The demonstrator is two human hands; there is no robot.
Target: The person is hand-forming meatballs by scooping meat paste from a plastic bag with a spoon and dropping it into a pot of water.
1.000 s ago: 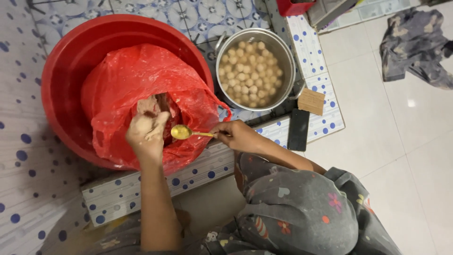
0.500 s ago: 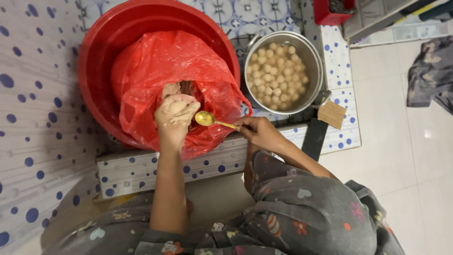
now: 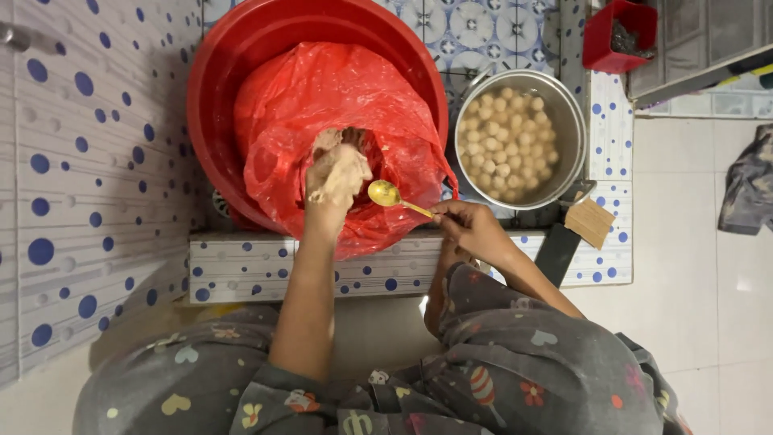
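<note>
My left hand (image 3: 338, 179) is coated in pale paste and closed around a lump of it, over the mouth of a red plastic bag (image 3: 322, 105). The bag sits inside a big red basin (image 3: 233, 72). My right hand (image 3: 471, 229) pinches the handle of a golden spoon (image 3: 385, 193), whose bowl points at the paste hand. To the right stands a metal pot (image 3: 564, 121) of water filled with several pale round balls (image 3: 507, 137).
Basin and pot rest on a low tiled step with blue dots (image 3: 266, 270). A red box (image 3: 618, 36) stands at the top right. A piece of cardboard (image 3: 589, 221) and a dark flat bar (image 3: 555, 254) lie by the pot. A cloth (image 3: 749, 189) lies on the floor.
The view has shifted so basin and pot sit further right. My left hand stays squeezed at the bag's mouth, and the spoon stays beside it.
</note>
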